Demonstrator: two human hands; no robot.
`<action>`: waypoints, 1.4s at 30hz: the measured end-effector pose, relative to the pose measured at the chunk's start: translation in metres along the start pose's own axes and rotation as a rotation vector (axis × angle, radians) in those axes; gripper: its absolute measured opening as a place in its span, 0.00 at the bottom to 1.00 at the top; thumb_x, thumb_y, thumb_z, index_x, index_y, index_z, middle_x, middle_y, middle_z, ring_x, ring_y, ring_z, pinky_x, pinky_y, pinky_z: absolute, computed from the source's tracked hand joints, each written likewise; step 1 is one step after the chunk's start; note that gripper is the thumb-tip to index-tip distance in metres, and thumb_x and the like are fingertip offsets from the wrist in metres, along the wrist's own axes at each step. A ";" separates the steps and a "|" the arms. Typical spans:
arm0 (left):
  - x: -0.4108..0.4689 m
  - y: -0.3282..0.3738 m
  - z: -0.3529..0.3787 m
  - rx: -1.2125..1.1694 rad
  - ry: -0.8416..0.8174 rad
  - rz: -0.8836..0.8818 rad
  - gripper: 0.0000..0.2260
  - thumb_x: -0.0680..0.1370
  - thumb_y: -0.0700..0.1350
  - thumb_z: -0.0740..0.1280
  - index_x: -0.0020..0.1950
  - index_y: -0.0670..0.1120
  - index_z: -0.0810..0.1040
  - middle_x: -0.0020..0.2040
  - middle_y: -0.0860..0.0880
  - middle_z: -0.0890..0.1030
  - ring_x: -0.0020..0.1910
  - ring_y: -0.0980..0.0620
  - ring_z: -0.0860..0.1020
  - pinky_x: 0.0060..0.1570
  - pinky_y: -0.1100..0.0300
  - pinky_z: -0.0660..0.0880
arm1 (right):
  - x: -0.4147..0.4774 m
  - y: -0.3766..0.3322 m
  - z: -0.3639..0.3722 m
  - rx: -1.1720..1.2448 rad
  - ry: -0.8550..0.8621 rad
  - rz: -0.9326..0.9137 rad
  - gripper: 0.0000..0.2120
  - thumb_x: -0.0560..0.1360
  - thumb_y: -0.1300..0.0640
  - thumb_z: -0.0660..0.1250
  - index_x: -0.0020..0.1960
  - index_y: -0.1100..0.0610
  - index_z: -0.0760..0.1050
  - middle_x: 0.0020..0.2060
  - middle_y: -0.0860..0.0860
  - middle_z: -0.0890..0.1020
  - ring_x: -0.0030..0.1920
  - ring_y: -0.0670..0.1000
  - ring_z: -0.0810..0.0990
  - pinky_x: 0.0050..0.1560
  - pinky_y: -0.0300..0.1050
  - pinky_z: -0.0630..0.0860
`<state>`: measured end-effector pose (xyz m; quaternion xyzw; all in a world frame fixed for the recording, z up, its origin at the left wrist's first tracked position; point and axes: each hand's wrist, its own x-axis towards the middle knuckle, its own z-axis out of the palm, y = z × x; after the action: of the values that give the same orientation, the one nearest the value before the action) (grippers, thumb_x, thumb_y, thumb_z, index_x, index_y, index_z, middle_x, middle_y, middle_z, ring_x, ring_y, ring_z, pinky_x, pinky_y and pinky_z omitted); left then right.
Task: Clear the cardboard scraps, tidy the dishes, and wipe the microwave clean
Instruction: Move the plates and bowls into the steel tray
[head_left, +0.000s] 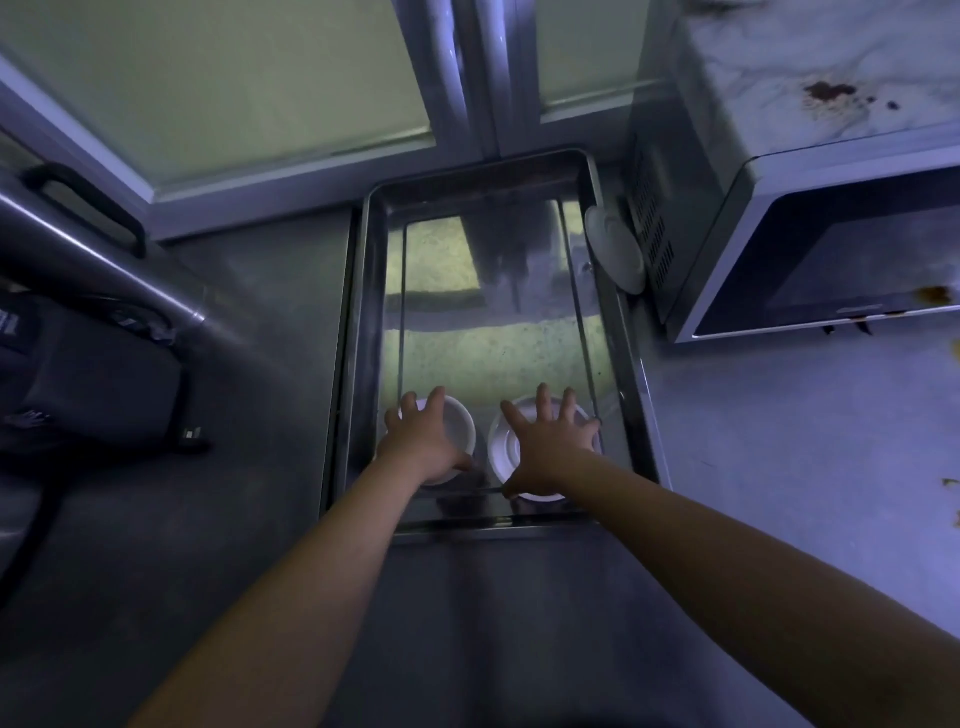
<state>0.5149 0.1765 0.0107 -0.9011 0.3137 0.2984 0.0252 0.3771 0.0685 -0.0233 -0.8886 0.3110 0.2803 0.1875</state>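
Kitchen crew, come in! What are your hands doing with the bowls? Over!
Left hand flat on left bowl, right hand spread on right bowl. Both bowls sit in metal tray. Microwave top stained; nothing blocks the hands.

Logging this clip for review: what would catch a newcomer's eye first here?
First, two bare arms reaching into the steel tray at centre, the left hand laid over a white bowl and the right hand splayed over a white dish beside it. Next, at right, the microwave, with dark brown stains on its top.
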 end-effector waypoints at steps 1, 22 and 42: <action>0.000 0.000 0.001 0.004 0.002 -0.007 0.50 0.65 0.58 0.79 0.79 0.56 0.52 0.79 0.44 0.53 0.76 0.37 0.53 0.69 0.39 0.66 | 0.001 0.002 0.001 0.018 0.002 0.008 0.60 0.64 0.29 0.73 0.79 0.40 0.35 0.79 0.58 0.33 0.77 0.71 0.35 0.67 0.78 0.54; 0.073 0.187 -0.048 -0.939 0.055 0.113 0.04 0.77 0.45 0.71 0.47 0.46 0.80 0.42 0.47 0.76 0.41 0.51 0.73 0.38 0.60 0.68 | -0.152 0.167 0.029 1.231 0.760 0.300 0.08 0.78 0.59 0.69 0.53 0.48 0.80 0.49 0.42 0.81 0.53 0.51 0.83 0.52 0.47 0.78; 0.050 0.206 -0.082 -1.403 0.046 0.130 0.06 0.77 0.35 0.70 0.45 0.44 0.76 0.41 0.44 0.82 0.37 0.51 0.81 0.33 0.60 0.79 | -0.185 0.175 0.053 1.347 0.816 0.344 0.13 0.77 0.63 0.68 0.57 0.48 0.78 0.49 0.44 0.82 0.46 0.36 0.81 0.47 0.41 0.76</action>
<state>0.4692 -0.0350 0.0797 -0.6901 0.1008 0.4121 -0.5864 0.1221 0.0496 0.0216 -0.5568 0.5895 -0.2891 0.5088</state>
